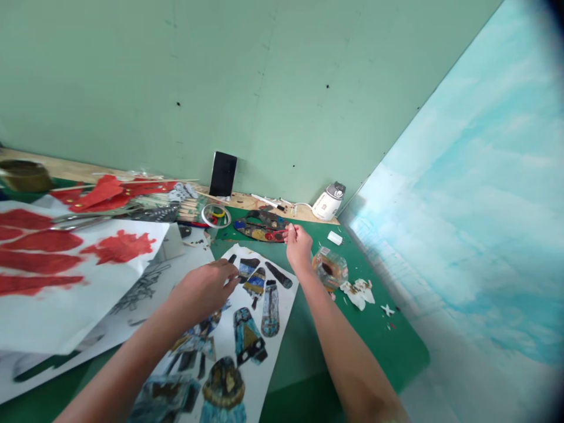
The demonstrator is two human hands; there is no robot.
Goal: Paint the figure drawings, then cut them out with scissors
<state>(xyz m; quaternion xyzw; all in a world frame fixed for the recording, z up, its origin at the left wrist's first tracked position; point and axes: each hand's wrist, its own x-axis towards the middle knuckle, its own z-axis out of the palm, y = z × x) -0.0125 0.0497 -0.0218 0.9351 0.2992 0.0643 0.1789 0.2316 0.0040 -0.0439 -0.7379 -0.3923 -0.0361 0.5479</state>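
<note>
My left hand [211,283] reaches over a white sheet with painted shapes [284,294] in blue, brown and black. Its fingers are bent but apart, near the upper painted pieces, and nothing shows in them. My right hand [299,244] is closed in a pinch at the right end of a paint-stained palette [251,231]. From its fingertips a thin reddish stick, which looks like a paintbrush [281,231], points left over the red paint. Its tip is hard to make out. Beside my right wrist stands a clear container of brownish water [329,268].
At left lie sheets with red painted shapes [44,261], red cut pieces [106,192] and a roll of tape [215,215]. A dark-screened phone [223,174] leans on the wall. A white device [328,201], a white block [335,238] and crumpled tissue [359,293] are at right.
</note>
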